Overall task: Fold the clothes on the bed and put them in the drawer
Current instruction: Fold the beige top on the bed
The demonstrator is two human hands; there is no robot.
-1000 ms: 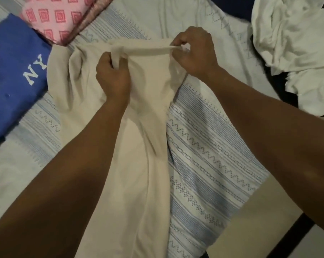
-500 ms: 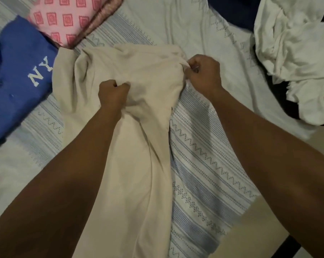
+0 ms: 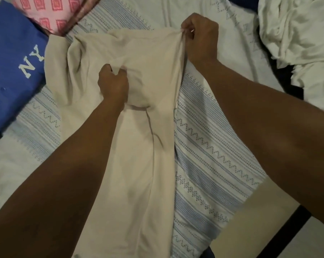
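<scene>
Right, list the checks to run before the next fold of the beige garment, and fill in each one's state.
1. Left hand grips the beige cloth garment at its middle: ok.
2. Right hand pinches the garment's far right corner: ok.
3. Garment lies flat: not ok, it is bunched at the left hand and creased on its far left side.
4. Garment clear of the blue garment with white NY letters: cannot tell, their edges meet.
5. Bare blue-and-white patterned bed cover on the right for folding: ok; the crumpled white clothes lie apart.
6. Drawer ready: cannot tell, not in view.
</scene>
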